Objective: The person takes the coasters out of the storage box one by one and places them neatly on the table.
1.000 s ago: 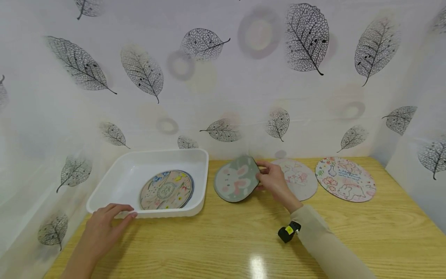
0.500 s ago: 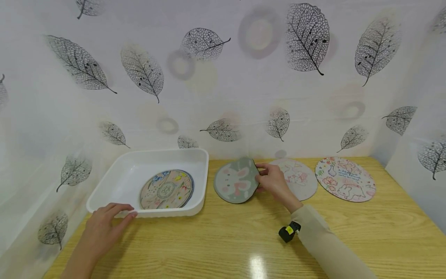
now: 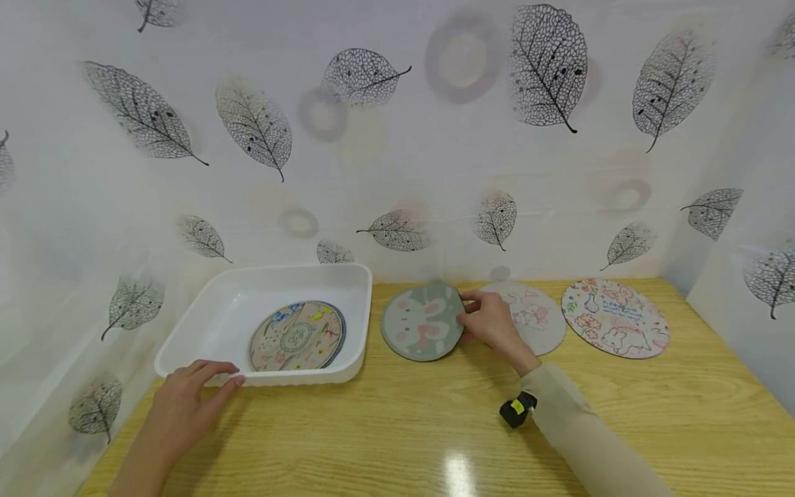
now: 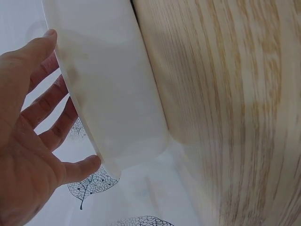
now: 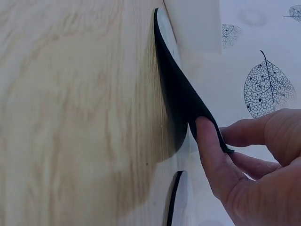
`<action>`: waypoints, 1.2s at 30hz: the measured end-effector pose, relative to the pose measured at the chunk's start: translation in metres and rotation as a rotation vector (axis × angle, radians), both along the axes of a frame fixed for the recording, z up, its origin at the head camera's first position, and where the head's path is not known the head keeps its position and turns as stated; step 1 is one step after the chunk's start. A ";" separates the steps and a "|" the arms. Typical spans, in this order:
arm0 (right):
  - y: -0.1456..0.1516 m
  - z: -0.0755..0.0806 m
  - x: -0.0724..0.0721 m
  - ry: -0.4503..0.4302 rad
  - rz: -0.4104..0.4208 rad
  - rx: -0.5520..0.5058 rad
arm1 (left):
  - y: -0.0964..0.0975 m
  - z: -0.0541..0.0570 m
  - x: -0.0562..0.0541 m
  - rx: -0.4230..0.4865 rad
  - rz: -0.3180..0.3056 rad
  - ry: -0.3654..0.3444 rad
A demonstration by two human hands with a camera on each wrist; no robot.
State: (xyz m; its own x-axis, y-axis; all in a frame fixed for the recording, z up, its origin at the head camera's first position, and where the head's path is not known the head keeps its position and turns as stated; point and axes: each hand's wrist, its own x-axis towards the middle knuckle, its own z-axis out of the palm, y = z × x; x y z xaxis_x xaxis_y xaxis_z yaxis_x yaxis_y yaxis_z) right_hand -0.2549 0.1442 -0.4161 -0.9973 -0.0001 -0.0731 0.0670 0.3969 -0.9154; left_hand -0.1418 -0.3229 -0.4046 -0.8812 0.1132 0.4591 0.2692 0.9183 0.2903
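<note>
My right hand [image 3: 493, 324] pinches the right edge of a round grey-green mat [image 3: 415, 319] with a rabbit picture. In the right wrist view the mat's black underside [image 5: 176, 94] bends upward towards the thumb and fingers, that edge lifted off the table. At the left stands a white plastic basin [image 3: 217, 321]. Its near rim lies between the thumb and fingers of my left hand [image 3: 186, 407]; the left wrist view shows the hand [image 4: 35, 127] along the rim. Inside the basin lie round floral mats [image 3: 298, 338], one seemingly over another.
A pale pink round mat [image 3: 537, 321] lies behind and right of my right hand, partly hidden by it. Farther right is a white round mat [image 3: 615, 321] with rabbits and flowers. A leaf-patterned curtain [image 3: 435, 152] rises behind the wooden table [image 3: 397, 435].
The right edge of the grey-green mat has come down a little, and the mat looks flatter and rounder. My left hand and the basin have stayed in place.
</note>
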 end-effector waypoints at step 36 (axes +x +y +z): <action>0.014 -0.002 -0.004 -0.002 0.066 0.245 | 0.001 0.002 0.000 0.008 0.005 -0.023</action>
State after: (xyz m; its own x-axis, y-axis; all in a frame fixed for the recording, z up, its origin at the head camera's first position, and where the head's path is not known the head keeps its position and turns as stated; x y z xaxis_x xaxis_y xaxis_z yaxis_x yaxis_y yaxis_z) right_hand -0.2587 0.1579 -0.4184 -0.9956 -0.0472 -0.0806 0.0351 0.6103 -0.7914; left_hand -0.1414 -0.3219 -0.4028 -0.8919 0.1048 0.4399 0.2575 0.9174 0.3035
